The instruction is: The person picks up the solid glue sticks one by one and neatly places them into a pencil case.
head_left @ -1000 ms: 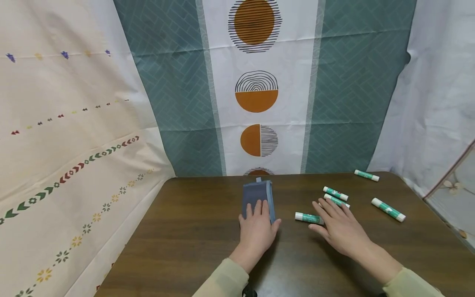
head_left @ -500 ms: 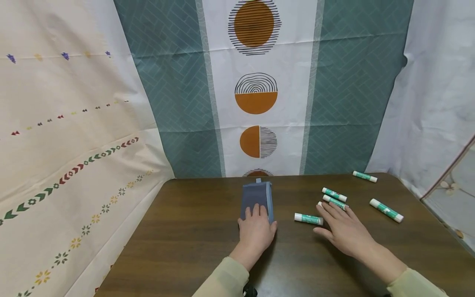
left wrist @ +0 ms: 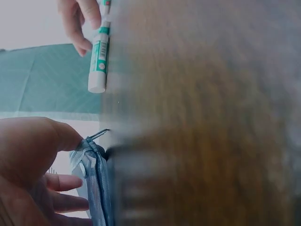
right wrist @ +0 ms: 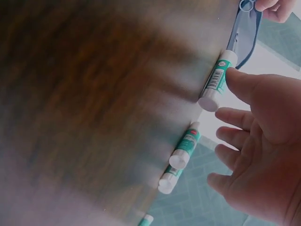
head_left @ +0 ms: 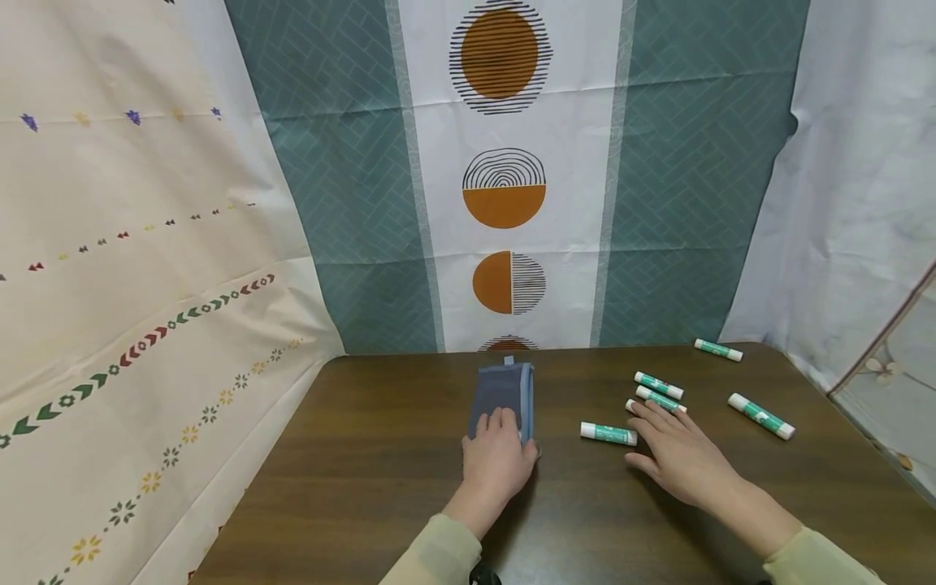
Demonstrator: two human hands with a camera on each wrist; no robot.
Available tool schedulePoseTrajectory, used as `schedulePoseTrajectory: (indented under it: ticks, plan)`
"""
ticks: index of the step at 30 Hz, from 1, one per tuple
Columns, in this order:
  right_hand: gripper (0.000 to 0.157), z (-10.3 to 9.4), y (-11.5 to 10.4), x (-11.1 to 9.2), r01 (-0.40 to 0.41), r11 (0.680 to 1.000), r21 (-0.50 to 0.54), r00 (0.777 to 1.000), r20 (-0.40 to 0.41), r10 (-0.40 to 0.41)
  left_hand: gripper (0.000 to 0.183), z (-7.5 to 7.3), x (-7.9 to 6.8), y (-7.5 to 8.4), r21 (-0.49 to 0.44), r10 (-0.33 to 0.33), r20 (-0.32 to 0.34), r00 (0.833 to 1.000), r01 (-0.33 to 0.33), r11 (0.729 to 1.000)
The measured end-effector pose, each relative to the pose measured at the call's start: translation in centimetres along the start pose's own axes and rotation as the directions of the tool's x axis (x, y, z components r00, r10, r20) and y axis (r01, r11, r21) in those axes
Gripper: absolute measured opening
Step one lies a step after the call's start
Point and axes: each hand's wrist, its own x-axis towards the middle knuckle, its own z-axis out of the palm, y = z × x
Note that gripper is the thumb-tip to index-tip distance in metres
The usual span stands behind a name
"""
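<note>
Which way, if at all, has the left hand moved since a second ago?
Yes: judged against the table's far edge in the head view, the left hand has shifted slightly left and a little away from it.

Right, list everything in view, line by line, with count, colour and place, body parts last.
Tubes: five plainly seen, green and white, on the table's right half; a white tip by the right hand's fingers is probably a sixth
Pouch: one, blue-grey, under the left hand's fingers
Ring: one, silvery, at the pouch's near end
Table: one, dark brown, below everything
Back cloth: one, teal and white with orange circles, behind the table
Left cloth: one, cream with coloured motifs
Right cloth: one, white
Sleeves: two, pale yellow-green, on the forearms
Hands: two, bare; left on the pouch, right beside the tubes
</note>
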Motion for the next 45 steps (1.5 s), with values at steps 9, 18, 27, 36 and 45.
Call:
schedulePoseTrajectory:
  ticks: [9, 18, 27, 36, 45]
  plan:
    - [0.047, 0.1, 0.1, 0.4, 0.005, 1.0, -0.009, 1.0, 0.003, -0.005, 0.045, -0.4, -0.2, -1.0, -0.018, 0.003, 0.011, 1.0, -0.002, 1.0]
    - [0.041, 0.3, 0.1, 0.5, 0.006, 1.0, -0.013, 1.0, -0.007, -0.006, 0.017, -0.5, -0.4, -1.8, -0.069, 0.034, -0.005, 0.999, -0.034, 0.997]
    - [0.036, 0.3, 0.2, 0.6, 0.014, 1.0, -0.013, 1.0, -0.023, -0.014, 0.011, -0.5, -0.4, -2.6, -0.101, 0.023, -0.026, 0.999, -0.026, 0.995]
    - [0.027, 0.5, 0.4, 0.8, 0.02, 1.0, -0.022, 0.999, -0.03, -0.02, 0.014, -0.5, -0.6, -2.9, -0.087, 0.001, -0.042, 0.999, -0.005, 0.996]
    - [0.021, 0.8, 0.5, 1.0, 0.054, 0.998, -0.013, 0.997, -0.063, -0.055, 0.039, -0.2, -0.7, -3.1, -0.068, 0.011, -0.047, 0.999, -0.014, 0.998]
